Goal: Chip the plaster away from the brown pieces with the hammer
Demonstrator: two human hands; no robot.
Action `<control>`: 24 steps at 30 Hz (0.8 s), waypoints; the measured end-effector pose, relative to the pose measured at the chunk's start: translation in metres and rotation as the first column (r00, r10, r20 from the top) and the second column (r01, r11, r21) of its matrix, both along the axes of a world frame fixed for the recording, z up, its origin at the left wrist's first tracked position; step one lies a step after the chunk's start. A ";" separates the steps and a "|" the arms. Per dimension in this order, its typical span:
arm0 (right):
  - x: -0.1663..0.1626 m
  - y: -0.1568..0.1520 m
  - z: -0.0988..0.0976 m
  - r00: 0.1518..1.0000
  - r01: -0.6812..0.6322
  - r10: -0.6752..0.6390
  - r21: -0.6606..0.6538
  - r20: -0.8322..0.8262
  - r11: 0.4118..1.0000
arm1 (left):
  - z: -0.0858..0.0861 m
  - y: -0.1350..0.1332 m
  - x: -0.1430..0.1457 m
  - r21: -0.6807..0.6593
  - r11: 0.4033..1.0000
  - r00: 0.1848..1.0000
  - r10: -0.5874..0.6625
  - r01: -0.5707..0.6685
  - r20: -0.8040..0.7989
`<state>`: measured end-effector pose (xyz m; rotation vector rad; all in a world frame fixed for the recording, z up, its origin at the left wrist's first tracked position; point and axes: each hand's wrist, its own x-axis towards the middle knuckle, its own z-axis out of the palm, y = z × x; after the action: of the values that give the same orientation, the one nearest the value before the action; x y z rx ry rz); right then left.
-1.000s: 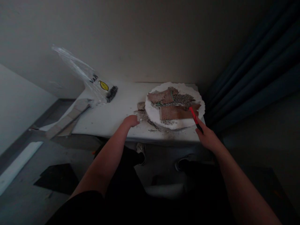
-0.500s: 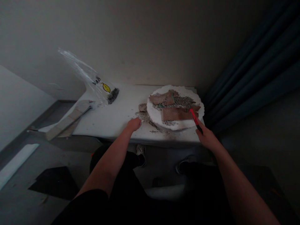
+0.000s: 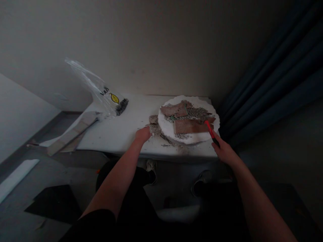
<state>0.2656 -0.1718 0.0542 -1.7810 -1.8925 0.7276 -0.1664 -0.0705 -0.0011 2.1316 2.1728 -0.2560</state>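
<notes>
Reading left to right about the scalloped white base [image 3: 165,130], we find a see-through bag [image 3: 101,92] well apart to its left. Our left hand [image 3: 143,134] curls near its left edge, beside a crumbly lump [image 3: 153,119]; whether its fingers pinch anything we cannot tell. On the base lie two brown panels [image 3: 186,127], with gravel [image 3: 196,112] beside them. At its right side, our right hand [image 3: 222,148] grasps a red-and-black tool [image 3: 209,129], its head indistinct. We judge the step to be working the gravel; the next move calls for steady control near the front panel.
</notes>
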 end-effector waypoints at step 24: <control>0.013 0.002 0.018 0.990 -0.099 0.088 -0.093 -0.114 0.991 | 0.016 0.071 0.206 0.355 0.926 0.452 -0.372 0.126 0.811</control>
<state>0.2785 -0.1695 0.0721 -1.6818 -1.9068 0.9478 0.0391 0.0009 0.0153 1.9688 1.2893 0.9587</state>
